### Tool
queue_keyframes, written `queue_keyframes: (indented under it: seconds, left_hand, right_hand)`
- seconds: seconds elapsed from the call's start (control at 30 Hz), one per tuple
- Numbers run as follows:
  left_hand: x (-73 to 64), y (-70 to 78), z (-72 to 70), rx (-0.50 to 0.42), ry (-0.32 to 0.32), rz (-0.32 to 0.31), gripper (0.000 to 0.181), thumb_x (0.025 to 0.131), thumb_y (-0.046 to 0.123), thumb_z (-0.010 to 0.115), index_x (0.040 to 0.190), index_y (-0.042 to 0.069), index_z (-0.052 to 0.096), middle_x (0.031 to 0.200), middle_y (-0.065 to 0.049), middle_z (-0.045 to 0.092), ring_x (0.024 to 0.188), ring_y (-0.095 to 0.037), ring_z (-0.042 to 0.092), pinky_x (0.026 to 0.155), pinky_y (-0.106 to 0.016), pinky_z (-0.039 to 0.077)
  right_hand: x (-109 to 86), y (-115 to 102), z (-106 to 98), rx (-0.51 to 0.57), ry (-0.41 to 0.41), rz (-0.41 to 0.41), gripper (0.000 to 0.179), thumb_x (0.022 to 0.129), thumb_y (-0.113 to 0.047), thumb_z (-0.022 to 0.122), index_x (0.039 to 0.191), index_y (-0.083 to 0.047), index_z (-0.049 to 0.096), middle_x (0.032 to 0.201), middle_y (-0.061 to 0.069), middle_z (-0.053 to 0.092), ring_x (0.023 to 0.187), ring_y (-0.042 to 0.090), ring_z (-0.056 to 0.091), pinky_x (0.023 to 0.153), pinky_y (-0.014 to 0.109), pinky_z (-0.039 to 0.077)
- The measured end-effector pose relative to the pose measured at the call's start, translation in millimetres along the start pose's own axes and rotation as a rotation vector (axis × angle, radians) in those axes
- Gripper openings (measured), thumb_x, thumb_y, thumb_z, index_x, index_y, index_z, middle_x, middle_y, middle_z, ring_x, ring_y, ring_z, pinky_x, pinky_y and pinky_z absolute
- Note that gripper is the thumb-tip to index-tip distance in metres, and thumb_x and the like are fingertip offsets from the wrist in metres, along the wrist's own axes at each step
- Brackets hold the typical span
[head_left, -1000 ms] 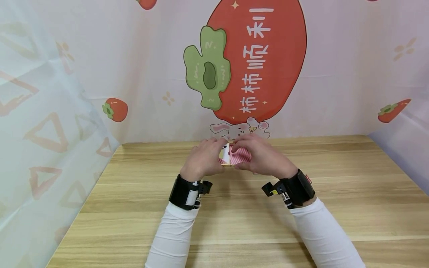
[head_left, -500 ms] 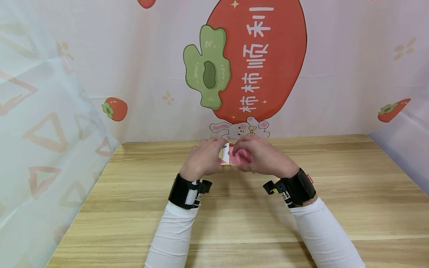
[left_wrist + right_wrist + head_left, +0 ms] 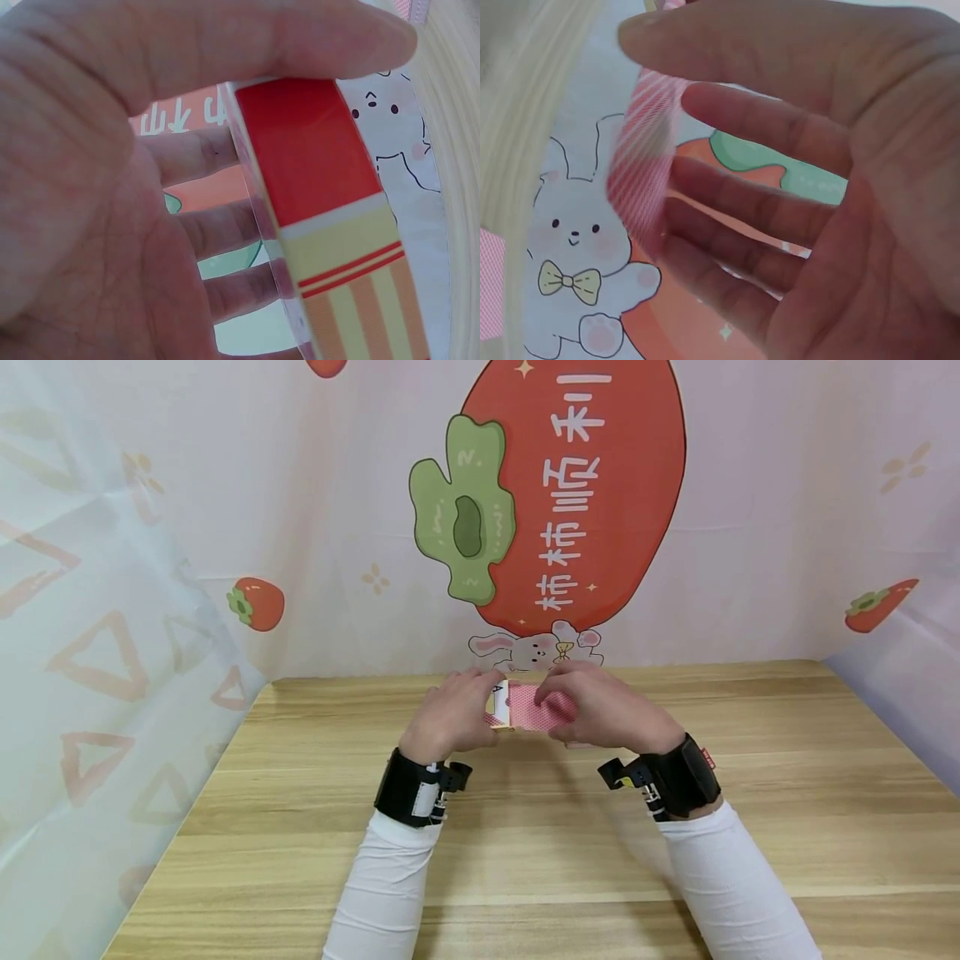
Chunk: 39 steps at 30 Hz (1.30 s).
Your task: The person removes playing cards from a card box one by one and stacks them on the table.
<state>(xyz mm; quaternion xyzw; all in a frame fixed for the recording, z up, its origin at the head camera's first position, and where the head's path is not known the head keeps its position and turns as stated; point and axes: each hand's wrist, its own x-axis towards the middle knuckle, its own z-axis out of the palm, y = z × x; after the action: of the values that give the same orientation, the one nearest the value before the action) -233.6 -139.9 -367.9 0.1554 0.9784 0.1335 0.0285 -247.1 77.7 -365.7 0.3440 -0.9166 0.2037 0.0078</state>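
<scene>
My left hand [image 3: 453, 714] grips a small playing-card box [image 3: 498, 703], its white face marked with an A, above the far part of the wooden table. In the left wrist view the box's side [image 3: 311, 150] is red, cream and striped orange, with the thumb across its top and the fingers behind. A pink-patterned playing card [image 3: 528, 706] sticks out from the box's right end. My right hand [image 3: 607, 710] pinches that card's outer end between thumb and fingers. The right wrist view shows the card [image 3: 641, 165] at a slant, fingertips along its edge.
Another pink-patterned flat piece [image 3: 491, 285] lies on the table, mostly hidden by the right hand in the head view. The wooden table [image 3: 525, 860] ends at a printed cloth backdrop [image 3: 337, 527] just behind the hands.
The right hand has moved to the right with the pink card, and a longer stretch of it shows outside the box. The left hand and box have hardly moved.
</scene>
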Motion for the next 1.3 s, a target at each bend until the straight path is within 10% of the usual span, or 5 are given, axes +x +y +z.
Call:
queue_keyframes:
  seconds: [0.43,0.67,1.3]
  left_hand:
    - [0.6,-4.5,-0.3,0.003,0.0,-0.019,0.073,0.075,0.018,0.084,0.142,0.017,0.055,0.122,-0.007,0.062,0.11,-0.028,0.055,0.088,-0.054,0.048]
    - [1.0,-5.6,-0.5,0.003,-0.005,-0.022,0.072,0.074,0.016,0.084,0.14,0.015,0.056,0.115,-0.008,0.062,0.103,-0.027,0.055,0.084,-0.051,0.049]
    - [-2.0,-4.1,-1.3,-0.006,0.01,-0.017,0.071,0.074,0.016,0.084,0.139,0.013,0.056,0.112,-0.008,0.062,0.1,-0.027,0.054,0.079,-0.046,0.049]
  right_hand:
    - [-5.1,8,-9,-0.023,0.068,0.073,0.038,0.077,-0.02,0.09,0.111,-0.008,0.077,0.108,0.008,0.07,0.098,0.027,0.06,0.08,0.041,0.051]
    - [-4.4,12,-9,-0.007,0.133,0.193,0.032,0.08,-0.028,0.086,0.101,-0.007,0.076,0.067,0.001,0.059,0.074,0.023,0.053,0.063,0.036,0.04]
    - [-2.7,26,3,0.091,0.156,0.489,0.047,0.084,-0.037,0.082,0.11,0.001,0.073,0.07,0.001,0.07,0.078,0.029,0.066,0.068,0.041,0.048]
